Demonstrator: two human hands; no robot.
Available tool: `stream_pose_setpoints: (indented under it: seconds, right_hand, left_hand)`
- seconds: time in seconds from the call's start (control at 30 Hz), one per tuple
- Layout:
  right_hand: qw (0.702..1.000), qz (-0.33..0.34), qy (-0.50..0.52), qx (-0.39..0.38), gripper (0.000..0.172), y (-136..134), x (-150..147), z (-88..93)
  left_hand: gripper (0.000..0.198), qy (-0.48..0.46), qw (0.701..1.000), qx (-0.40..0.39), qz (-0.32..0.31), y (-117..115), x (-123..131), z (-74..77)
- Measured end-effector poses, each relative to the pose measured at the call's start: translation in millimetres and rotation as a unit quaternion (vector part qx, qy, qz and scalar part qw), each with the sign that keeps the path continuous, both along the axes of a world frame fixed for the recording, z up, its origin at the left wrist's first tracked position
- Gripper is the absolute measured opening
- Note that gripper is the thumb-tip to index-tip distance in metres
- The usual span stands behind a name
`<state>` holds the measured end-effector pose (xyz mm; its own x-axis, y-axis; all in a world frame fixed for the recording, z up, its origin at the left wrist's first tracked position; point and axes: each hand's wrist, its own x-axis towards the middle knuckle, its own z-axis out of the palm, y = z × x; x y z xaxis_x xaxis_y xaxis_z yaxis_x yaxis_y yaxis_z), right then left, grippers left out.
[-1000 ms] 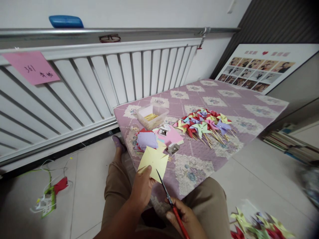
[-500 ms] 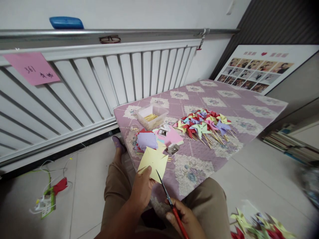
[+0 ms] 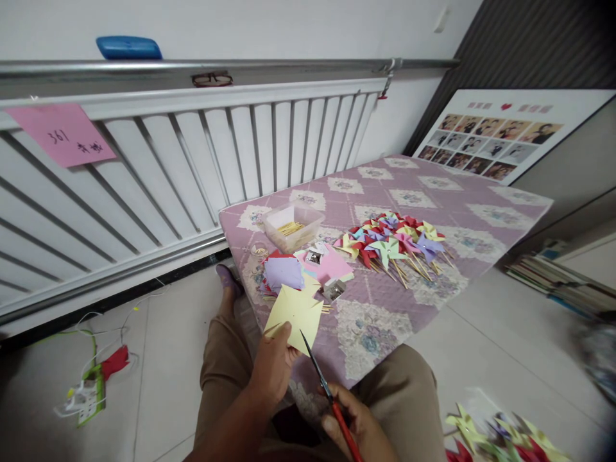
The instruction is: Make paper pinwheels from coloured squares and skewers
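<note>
My left hand (image 3: 274, 359) pinches the lower edge of a yellow paper square (image 3: 299, 313), thumb on top. Slits run in from corners of the square, and a small dot marks its middle. My right hand (image 3: 353, 420) is wrapped round the red handles of a pair of scissors (image 3: 321, 375). Their dark blades look closed, with the tip over the paper's lower right corner. Just beyond the square lie a stack of coloured paper (image 3: 283, 273), pink sheets (image 3: 332, 262) and a small open box of metal pins (image 3: 334, 290).
On the floral tablecloth (image 3: 375, 333) are a plastic box (image 3: 294, 224) of thin sticks and a pile of finished paper pinwheels (image 3: 392, 240). More pinwheels (image 3: 503, 436) lie at lower right. A radiator (image 3: 269, 144) lines the wall; a power strip (image 3: 91, 398) lies on the floor.
Almost nothing differs. The view has shifted very slightly; both hands keep their hold on the paper and the scissors, whose tip stays at the same corner.
</note>
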<state>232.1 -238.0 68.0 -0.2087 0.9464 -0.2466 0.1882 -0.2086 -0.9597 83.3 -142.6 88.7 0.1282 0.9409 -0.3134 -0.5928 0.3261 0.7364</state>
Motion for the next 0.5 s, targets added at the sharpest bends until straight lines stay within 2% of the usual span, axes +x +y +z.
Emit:
stream_pose_setpoints:
  seconds: [0.17,0.3,0.4,0.5]
  right_hand:
    - [1.000,0.021,0.010,-0.015,0.053,-5.2,7.0,6.5]
    - [1.000,0.024,0.008,-0.016,0.053,-12.1,18.3,0.2]
    - [1.000,-0.012,0.005,-0.023,0.056,-15.3,27.6,-11.9]
    - [0.995,-0.083,0.040,-0.049,0.059,-13.8,33.4,-19.4]
  left_hand:
    - [0.016,0.012,1.000,-0.004,0.013,5.9,-7.0,0.5]
    - [0.021,-0.016,0.999,-0.017,0.037,12.8,-17.1,2.1]
    - [0.028,-0.026,0.999,-0.015,0.023,14.9,-23.1,4.2]
    - [0.023,-0.021,0.999,-0.024,-0.037,12.9,-25.2,7.8]
